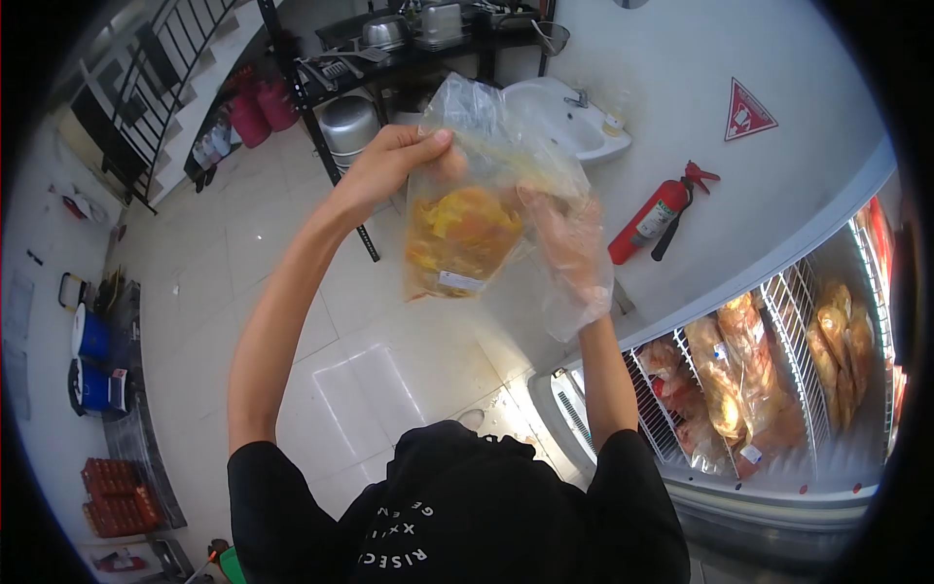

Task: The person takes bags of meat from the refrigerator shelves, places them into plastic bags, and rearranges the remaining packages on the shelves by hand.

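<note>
A clear plastic bag (462,234) of yellow-orange food, with a white label low on it, hangs in front of me at the upper middle. My left hand (413,156) pinches the bag's top edge at its left side, thumb on the plastic. On the right, my right hand (564,234) is inside a loose clear plastic glove or bag and touches the right side of the food bag near its opening. The plastic blurs its fingers, which seem bent against the bag.
An open display fridge (720,496) with bagged meat on wire racks stands at the right. A red fire extinguisher (650,222) and a white sink (555,117) are on the wall. Behind the bag is a black shelf (389,78) with metal pots. Blue boxes stand far left.
</note>
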Motion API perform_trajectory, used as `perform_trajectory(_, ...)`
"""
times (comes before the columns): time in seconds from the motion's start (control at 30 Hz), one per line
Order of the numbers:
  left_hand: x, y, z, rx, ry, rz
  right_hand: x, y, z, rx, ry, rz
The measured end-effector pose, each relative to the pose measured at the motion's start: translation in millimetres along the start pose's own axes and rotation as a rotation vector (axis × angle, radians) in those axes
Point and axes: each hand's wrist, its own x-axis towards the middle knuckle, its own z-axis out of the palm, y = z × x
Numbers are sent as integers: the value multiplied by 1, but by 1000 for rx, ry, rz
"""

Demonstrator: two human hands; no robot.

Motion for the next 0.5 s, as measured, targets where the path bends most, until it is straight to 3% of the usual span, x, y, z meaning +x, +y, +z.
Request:
perform_trajectory(0.07,5,-12,1,-3,-30,0,2,-8,-1,-264,30,-138)
perform_trajectory(0.13,13,-22,4,-35,-44,1,-11,-2,1,-699,181,-451)
perform_trajectory(0.2,16,-12,17,-45,27,40,3,-13,-4,-775,222,-546)
perform_trajectory(0.27,18,-9,23,-21,73,-8,-2,-29,-13,-581,176,-375)
perform_trajectory(0.3,20,-18,28,54,82,64,-11,-32,-15,-534,177,-307)
perform_trajectory(0.37,42,-24,30,219,135,275,-1,-33,-18,-644,275,-368)
perform_trajectory(0.4,45,-28,33,220,112,175,-2,-41,-16,-756,229,-337)
perform_trajectory(0.5,28,-32,66,-119,126,132,8,-40,-24,-346,291,-130)
